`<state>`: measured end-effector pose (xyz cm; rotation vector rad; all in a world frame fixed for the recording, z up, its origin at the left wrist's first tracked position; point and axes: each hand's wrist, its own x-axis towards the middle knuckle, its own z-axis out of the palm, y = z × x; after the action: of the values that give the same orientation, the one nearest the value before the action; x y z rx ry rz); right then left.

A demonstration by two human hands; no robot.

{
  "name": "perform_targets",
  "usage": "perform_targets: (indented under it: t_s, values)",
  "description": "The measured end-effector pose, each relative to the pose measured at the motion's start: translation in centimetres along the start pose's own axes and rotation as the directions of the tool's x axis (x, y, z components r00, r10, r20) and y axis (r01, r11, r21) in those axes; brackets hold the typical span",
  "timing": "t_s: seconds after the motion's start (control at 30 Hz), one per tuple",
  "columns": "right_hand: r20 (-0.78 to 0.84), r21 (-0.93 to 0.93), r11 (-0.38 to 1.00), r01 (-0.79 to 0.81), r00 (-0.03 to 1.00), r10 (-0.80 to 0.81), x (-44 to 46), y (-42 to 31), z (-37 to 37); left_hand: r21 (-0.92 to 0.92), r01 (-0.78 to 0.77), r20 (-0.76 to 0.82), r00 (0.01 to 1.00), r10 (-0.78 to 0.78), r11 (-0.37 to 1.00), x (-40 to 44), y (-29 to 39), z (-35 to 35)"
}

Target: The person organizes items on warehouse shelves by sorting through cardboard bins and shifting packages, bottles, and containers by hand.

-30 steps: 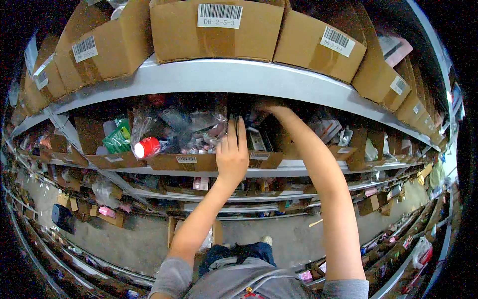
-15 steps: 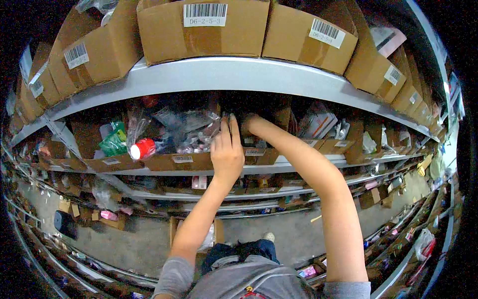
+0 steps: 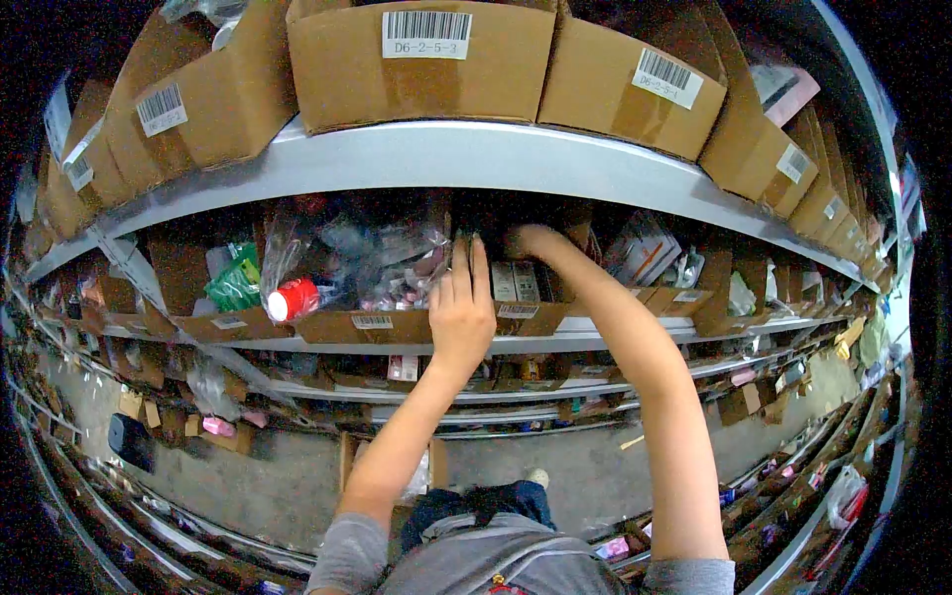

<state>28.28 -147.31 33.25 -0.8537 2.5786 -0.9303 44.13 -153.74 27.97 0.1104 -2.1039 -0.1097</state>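
My left hand rests at the divider between two cardboard bins, fingers stretched upward and slightly apart, with a thin dark edge between them. To its left is a bin holding clear plastic bags and small packets. My right hand reaches into the dark back of the bin to the right; its fingers are hidden in shadow, so what it touches does not show. Small pale boxes stand at the front of that bin, below my right hand. A red bottle with a white cap lies further left in clear plastic.
A white shelf beam runs above my hands, with labelled cardboard boxes on it. A green packet lies in a left bin. White and orange boxes fill a right bin. An open carton stands on the floor.
My right hand has shifted within the dark part of the bin, and the pale boxes at its front now show clearly. My left hand stays at the divider. The view has swayed slightly.
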Motion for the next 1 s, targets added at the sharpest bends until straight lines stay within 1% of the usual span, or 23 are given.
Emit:
perform_targets:
  t_s: [0.13, 0.17, 0.27, 0.4, 0.47, 0.53, 0.6, 0.7, 0.8, 0.87, 0.9, 0.93, 0.97, 1.0]
  values:
    - [-0.174, 0.051, 0.998, 0.048, 0.984, -0.038, 1.9, -1.1, -0.3, -0.003, 0.002, -0.022, 1.000, -0.002, 1.000, -0.1, 0.1, -0.1]
    - [-0.203, 0.058, 0.997, 0.051, 0.978, -0.038, 2.5, -1.4, -0.3, 0.004, -0.002, -0.037, 0.999, 0.002, 1.000, -0.1, 0.2, -0.1]
    - [-0.272, 0.088, 0.994, 0.060, 0.962, -0.034, 4.2, -1.7, -0.2, -0.019, 0.001, -0.015, 1.000, -0.001, 1.000, 0.1, 0.2, -0.5]
    - [-0.288, 0.148, 0.987, 0.066, 0.957, -0.021, 5.1, -1.9, -0.4, -0.021, -0.010, 0.008, 1.000, 0.010, 1.000, 0.1, 0.0, -0.4]
    - [-0.272, 0.187, 0.980, 0.064, 0.962, -0.010, 5.2, -1.8, -0.7, 0.027, -0.036, 0.007, 0.999, 0.036, 0.999, 0.0, -0.1, -0.5]
    - [-0.232, 0.247, 0.967, 0.056, 0.973, 0.003, 4.8, -1.8, -1.1, 0.019, -0.044, 0.003, 0.999, 0.044, 0.999, -0.1, -0.1, -0.7]
    - [-0.149, 0.327, 0.945, 0.025, 0.989, 0.026, 4.0, -1.7, -2.0, 0.005, -0.054, -0.010, 0.998, 0.054, 0.999, 0.1, -0.1, -0.6]
    - [0.049, 0.426, 0.901, -0.085, 0.996, 0.071, 1.9, -1.5, -3.4, -0.006, -0.022, 0.004, 1.000, 0.022, 1.000, -0.2, 0.0, -0.2]
    - [0.268, 0.427, 0.872, -0.239, 0.955, 0.130, -0.8, -1.0, -4.3, -0.014, -0.021, -0.031, 0.999, 0.021, 1.000, -0.2, -0.1, 0.0]
    - [0.359, 0.371, 0.872, -0.319, 0.915, 0.182, -2.7, -0.4, -4.1, 0.029, -0.021, -0.043, 0.999, 0.023, 0.999, -0.2, -0.1, 0.0]
    - [0.369, 0.329, 0.885, -0.329, 0.908, 0.200, -3.7, -0.3, -3.8, 0.016, -0.004, -0.003, 1.000, 0.004, 1.000, -0.2, 0.0, -0.2]
    - [0.320, 0.274, 0.919, -0.283, 0.928, 0.190, -4.5, -0.4, -3.2, 0.011, 0.000, -0.004, 1.000, 0.000, 1.000, -0.2, 0.1, -0.2]
    - [0.333, -0.194, 0.980, 0.035, 0.943, 0.032, -5.2, -0.3, -3.0, 0.051, -0.018, -0.038, 0.999, 0.020, 0.999, -0.1, 0.1, -0.2]
    - [0.430, -0.474, 0.828, 0.300, 0.899, -0.081, -5.1, 0.1, -2.4, 0.092, -0.036, -0.071, 0.997, 0.043, 0.995, -0.1, 0.2, -0.2]
